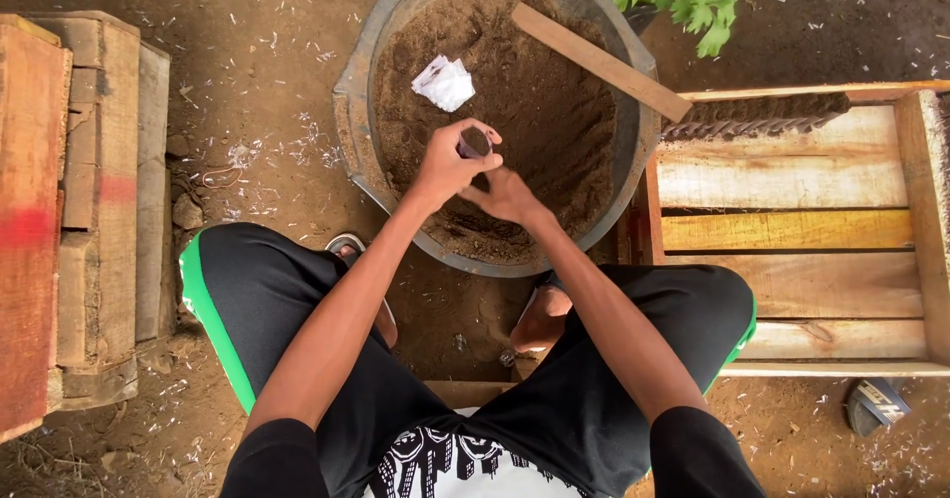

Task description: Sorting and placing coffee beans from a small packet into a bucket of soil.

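Black shorts with green trim (pixel 297 340) and a patterned shirt hem sit closest to the lens — the person is seated low, knees spread, so both arms reach forward over a round grey basin (pixel 353 112) of brown soil. The left hand (pixel 450 166) has its fingers curled around a small dark pot (pixel 475 143), held upright just above the soil so it can take filling. The right hand (pixel 507 196) sits just beside and below it, fingers pinched together, though what they grip, if anything, I cannot tell. A wooden slat (pixel 599 60) rests across the basin rim; white plastic bags (pixel 444 83) lie on the soil. Wooden crates flank both sides.
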